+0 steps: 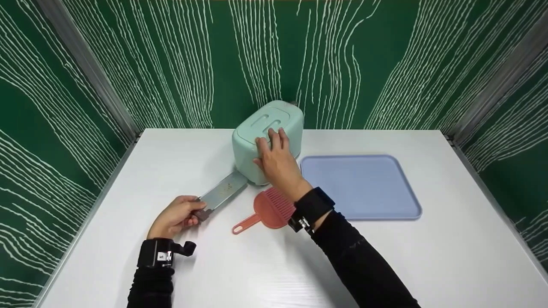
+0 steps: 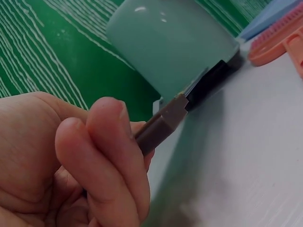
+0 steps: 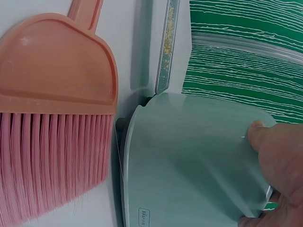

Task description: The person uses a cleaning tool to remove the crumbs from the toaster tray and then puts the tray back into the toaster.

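A mint-green toaster (image 1: pixel 267 141) stands near the back of the table. My left hand (image 1: pixel 177 216) pinches the brown end (image 2: pixel 163 125) of a long metal crumb tray (image 1: pixel 224 191) between thumb and fingers. Small yellowish-brown crumbs (image 3: pixel 169 30) lie on that tray, which slants up to the toaster's lower edge; its far end is hidden there. At the toaster's near upper edge, my right hand (image 1: pixel 278 164) grips with the fingertips over the top and the thumb on the side.
An orange-red dustpan (image 1: pixel 267 211) with a pink-bristled brush (image 3: pixel 54 161) lies in front of the toaster, partly under my right wrist. To the right is a flat blue tray (image 1: pixel 364 184). Green patterned walls (image 1: pixel 385 55) enclose the white table (image 1: pixel 239 273) at back and sides.
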The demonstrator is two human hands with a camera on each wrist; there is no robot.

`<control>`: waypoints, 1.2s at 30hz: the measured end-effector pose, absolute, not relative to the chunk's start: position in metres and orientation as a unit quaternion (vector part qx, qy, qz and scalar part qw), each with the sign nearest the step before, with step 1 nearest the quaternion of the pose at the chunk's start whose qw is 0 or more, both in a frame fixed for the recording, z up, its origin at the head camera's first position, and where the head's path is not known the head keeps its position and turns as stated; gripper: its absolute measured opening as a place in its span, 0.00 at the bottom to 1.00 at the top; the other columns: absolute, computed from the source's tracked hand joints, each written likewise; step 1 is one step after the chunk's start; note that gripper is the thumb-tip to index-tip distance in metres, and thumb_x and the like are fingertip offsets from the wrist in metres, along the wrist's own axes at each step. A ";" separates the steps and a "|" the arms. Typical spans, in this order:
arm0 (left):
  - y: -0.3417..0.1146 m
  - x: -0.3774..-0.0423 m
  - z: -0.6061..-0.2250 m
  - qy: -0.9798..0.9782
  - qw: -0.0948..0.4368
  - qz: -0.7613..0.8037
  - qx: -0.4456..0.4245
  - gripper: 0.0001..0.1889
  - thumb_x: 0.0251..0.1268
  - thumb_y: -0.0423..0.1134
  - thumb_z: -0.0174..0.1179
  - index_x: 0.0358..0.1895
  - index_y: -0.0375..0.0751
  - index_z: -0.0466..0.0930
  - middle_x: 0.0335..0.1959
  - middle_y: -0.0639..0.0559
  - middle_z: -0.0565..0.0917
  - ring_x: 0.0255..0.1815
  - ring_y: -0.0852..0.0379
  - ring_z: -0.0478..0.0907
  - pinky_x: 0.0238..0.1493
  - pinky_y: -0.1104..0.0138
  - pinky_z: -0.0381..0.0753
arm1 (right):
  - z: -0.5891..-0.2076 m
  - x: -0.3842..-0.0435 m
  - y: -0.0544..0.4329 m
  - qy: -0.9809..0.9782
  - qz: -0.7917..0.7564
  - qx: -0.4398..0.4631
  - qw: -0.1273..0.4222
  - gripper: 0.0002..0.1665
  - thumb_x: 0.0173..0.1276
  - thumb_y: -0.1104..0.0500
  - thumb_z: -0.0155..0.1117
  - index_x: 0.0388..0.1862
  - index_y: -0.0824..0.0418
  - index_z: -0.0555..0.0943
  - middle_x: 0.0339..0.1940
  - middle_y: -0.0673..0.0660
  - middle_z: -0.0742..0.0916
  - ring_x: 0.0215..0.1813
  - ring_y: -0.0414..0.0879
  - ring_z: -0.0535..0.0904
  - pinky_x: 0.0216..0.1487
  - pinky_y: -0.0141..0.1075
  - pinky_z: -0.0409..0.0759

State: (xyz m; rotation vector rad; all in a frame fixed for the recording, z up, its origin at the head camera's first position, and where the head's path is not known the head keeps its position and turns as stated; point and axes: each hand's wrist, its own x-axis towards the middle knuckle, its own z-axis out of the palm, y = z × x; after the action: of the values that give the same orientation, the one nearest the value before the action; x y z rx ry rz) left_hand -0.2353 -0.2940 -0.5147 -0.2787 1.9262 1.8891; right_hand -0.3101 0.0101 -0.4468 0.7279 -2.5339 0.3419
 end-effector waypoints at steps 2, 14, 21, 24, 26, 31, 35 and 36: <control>-0.295 -0.235 -0.515 0.696 0.211 0.679 -0.101 0.07 0.81 0.33 0.58 0.50 0.31 0.75 0.23 0.54 0.83 0.13 0.69 0.74 0.16 0.79 0.74 | -0.447 -0.310 0.010 -0.926 0.126 0.265 0.238 0.28 0.81 0.50 0.65 0.69 0.65 0.72 0.73 0.78 0.73 0.80 0.74 0.66 0.86 0.62 0.61; -0.304 -0.231 -0.502 0.708 0.203 0.672 -0.078 0.13 0.80 0.35 0.60 0.56 0.28 0.74 0.25 0.55 0.82 0.13 0.71 0.72 0.17 0.80 0.72 | -0.444 -0.308 0.011 -0.929 0.144 0.256 0.225 0.29 0.82 0.49 0.64 0.70 0.64 0.72 0.74 0.78 0.72 0.81 0.77 0.64 0.84 0.62 0.65; -0.309 -0.229 -0.495 0.714 0.209 0.665 -0.057 0.09 0.81 0.36 0.60 0.49 0.33 0.74 0.22 0.58 0.80 0.12 0.71 0.72 0.14 0.80 0.70 | -0.444 -0.309 0.012 -0.926 0.132 0.265 0.234 0.28 0.81 0.49 0.65 0.69 0.65 0.72 0.73 0.78 0.74 0.81 0.74 0.66 0.85 0.61 0.63; -0.312 -0.228 -0.492 0.716 0.207 0.665 -0.050 0.07 0.81 0.37 0.60 0.46 0.35 0.74 0.21 0.59 0.79 0.12 0.71 0.72 0.14 0.80 0.70 | -0.444 -0.310 0.012 -0.922 0.137 0.272 0.238 0.28 0.81 0.51 0.67 0.68 0.65 0.73 0.72 0.78 0.74 0.80 0.73 0.67 0.85 0.61 0.63; -0.314 -0.227 -0.490 0.717 0.206 0.665 -0.044 0.07 0.81 0.37 0.60 0.46 0.36 0.75 0.21 0.59 0.80 0.12 0.71 0.72 0.14 0.80 0.70 | -0.443 -0.309 0.013 -0.921 0.152 0.275 0.229 0.28 0.80 0.51 0.67 0.69 0.65 0.72 0.74 0.78 0.73 0.81 0.74 0.65 0.85 0.62 0.64; -0.315 -0.225 -0.485 0.715 0.191 0.671 -0.040 0.06 0.81 0.35 0.59 0.47 0.34 0.75 0.23 0.58 0.81 0.13 0.71 0.70 0.16 0.80 0.71 | -0.442 -0.308 0.020 -0.916 0.206 0.291 0.184 0.33 0.80 0.50 0.67 0.75 0.63 0.70 0.80 0.77 0.67 0.84 0.76 0.57 0.84 0.64 0.64; -0.313 -0.225 -0.479 0.721 0.185 0.667 -0.032 0.08 0.81 0.35 0.59 0.49 0.33 0.75 0.24 0.58 0.81 0.13 0.71 0.71 0.15 0.80 0.71 | -0.444 -0.307 0.030 -0.916 0.229 0.296 0.144 0.37 0.81 0.50 0.66 0.82 0.58 0.65 0.86 0.73 0.60 0.88 0.73 0.48 0.85 0.64 0.61; -0.313 -0.225 -0.478 0.723 0.185 0.666 -0.029 0.09 0.81 0.36 0.59 0.50 0.32 0.75 0.24 0.58 0.81 0.13 0.71 0.71 0.15 0.80 0.71 | -0.445 -0.306 0.032 -0.916 0.232 0.296 0.140 0.39 0.81 0.50 0.67 0.83 0.57 0.64 0.87 0.72 0.58 0.89 0.73 0.47 0.86 0.64 0.60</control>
State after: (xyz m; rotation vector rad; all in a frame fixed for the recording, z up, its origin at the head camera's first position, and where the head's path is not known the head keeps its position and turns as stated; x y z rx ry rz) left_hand -0.2247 -0.3134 -0.4776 -0.0822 2.0367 1.8759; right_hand -0.3063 0.0319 -0.4452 0.8554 -2.6467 0.6695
